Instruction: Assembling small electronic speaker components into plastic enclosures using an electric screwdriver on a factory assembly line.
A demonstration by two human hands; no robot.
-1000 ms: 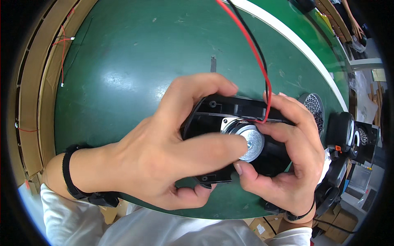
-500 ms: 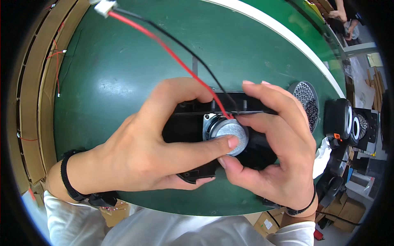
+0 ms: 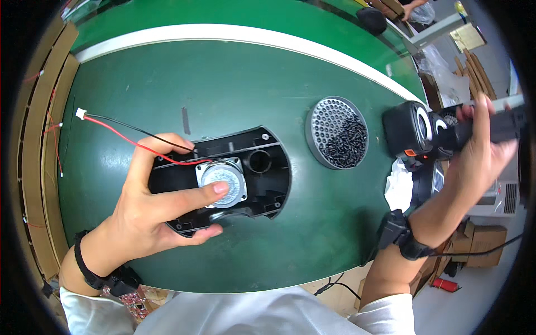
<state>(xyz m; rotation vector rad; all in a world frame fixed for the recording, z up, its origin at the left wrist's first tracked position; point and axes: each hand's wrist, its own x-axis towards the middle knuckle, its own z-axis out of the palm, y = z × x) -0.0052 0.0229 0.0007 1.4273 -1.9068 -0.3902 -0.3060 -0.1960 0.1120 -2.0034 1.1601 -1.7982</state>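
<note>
My left hand point(image 3: 151, 195) grips a black plastic speaker housing point(image 3: 273, 184) at its left end. Its thumb presses on the round silver back of a speaker driver point(image 3: 234, 192), which sits inside the open shell. From the driver, a red and black wire pair point(image 3: 131, 139) runs left over my fingers to a white connector point(image 3: 81, 114). Out at the right, my right hand point(image 3: 483, 148) is slightly blurred, its fingers around a black tool point(image 3: 505, 124) that looks like an electric screwdriver; part of it is hidden by the fingers.
A round grey tray point(image 3: 318, 151) of small black screws stands right of the housing. Beyond it are black speaker units point(image 3: 403, 131) and crumpled white paper point(image 3: 398, 187). Cardboard strips point(image 3: 47, 167) line the left edge. A co-worker's hand point(image 3: 414, 8) shows at the upper right.
My right hand has left the driver and moved far right to the black tool. The housing has shifted left in view, with my left hand still on it; its thumb stays on the driver.
</note>
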